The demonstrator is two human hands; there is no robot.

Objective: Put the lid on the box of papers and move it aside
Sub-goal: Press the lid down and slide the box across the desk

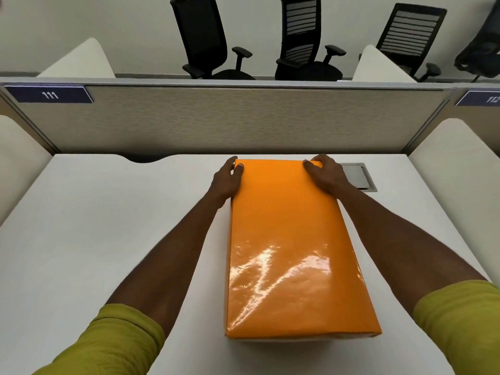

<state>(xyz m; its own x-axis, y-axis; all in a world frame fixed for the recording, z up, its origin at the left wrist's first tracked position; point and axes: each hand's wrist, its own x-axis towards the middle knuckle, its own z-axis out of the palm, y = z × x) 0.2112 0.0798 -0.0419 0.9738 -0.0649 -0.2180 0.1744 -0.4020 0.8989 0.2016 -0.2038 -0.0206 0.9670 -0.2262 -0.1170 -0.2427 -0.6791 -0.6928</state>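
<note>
A glossy orange lid (286,239) covers the box in the middle of the white desk (94,226), its long side running away from me. Only a thin white strip of the box (281,340) shows under the lid's near edge; the papers are hidden. My left hand (227,180) grips the lid's far left corner, thumb on top and fingers down the side. My right hand (324,173) holds the far right corner the same way. Both forearms stretch along the box's sides.
A grey metal cable hatch (357,175) is set into the desk just right of my right hand. A beige partition (230,117) closes off the desk's far edge. White side dividers stand at left and right. Black office chairs (205,39) stand beyond the partition.
</note>
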